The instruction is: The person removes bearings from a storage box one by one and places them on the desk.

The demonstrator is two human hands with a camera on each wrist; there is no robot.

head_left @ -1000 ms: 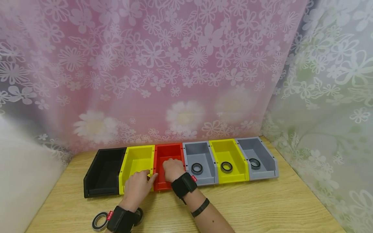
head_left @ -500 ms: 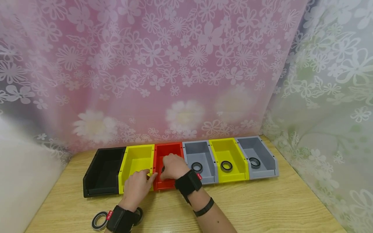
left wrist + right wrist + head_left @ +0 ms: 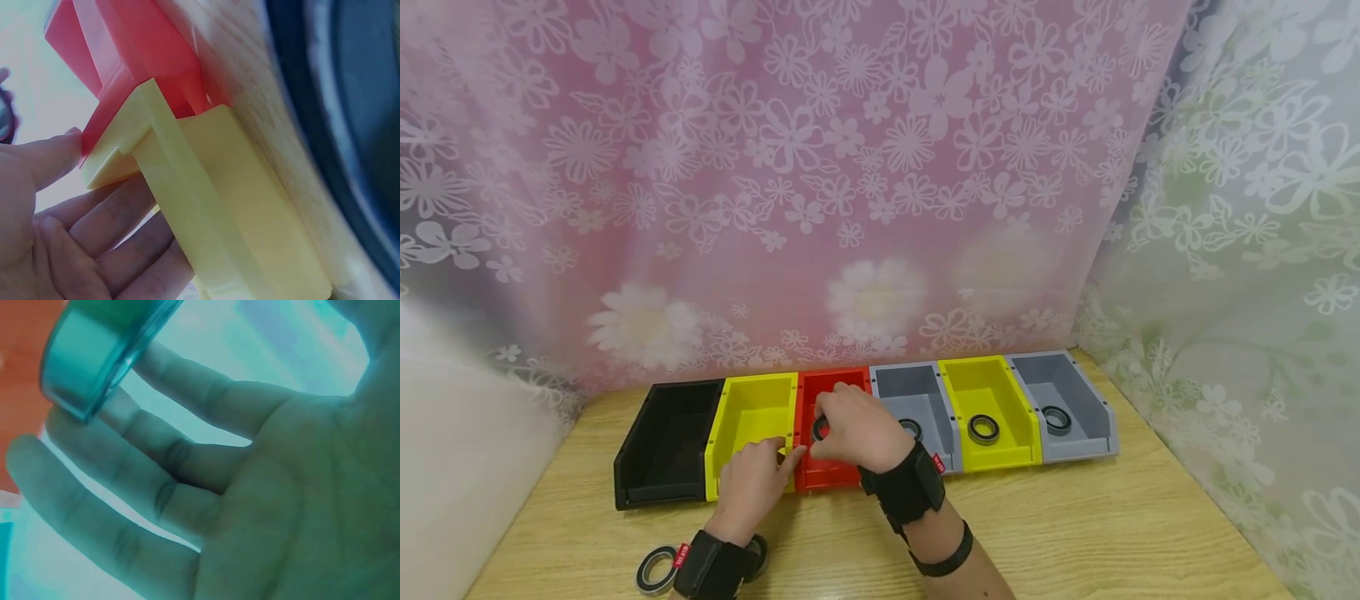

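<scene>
My right hand (image 3: 861, 429) is over the red bin (image 3: 831, 477) and holds a ball bearing (image 3: 94, 359) at its fingertips. Part of that ring shows at the hand's left side in the head view; the thumb is out of sight in the right wrist view. At the front of the yellow bin (image 3: 244, 175), my left hand (image 3: 752, 482) pinches the wall beside the red bin. Its thumb lies on the edge where the two bins meet, and its fingers go behind the yellow wall.
To the left stands a black bin (image 3: 666, 450). Rightward come a grey bin (image 3: 917, 383), another yellow bin (image 3: 981, 383) and another grey bin (image 3: 1037, 375), each with one bearing. Near the left wrist, a loose bearing (image 3: 643, 573) and a partly hidden one (image 3: 762, 554) lie on the wooden table (image 3: 1075, 533).
My right hand has come up out of the red bin and shifted slightly right, and the bearing at its fingertips has come into view. The left hand stays in place.
</scene>
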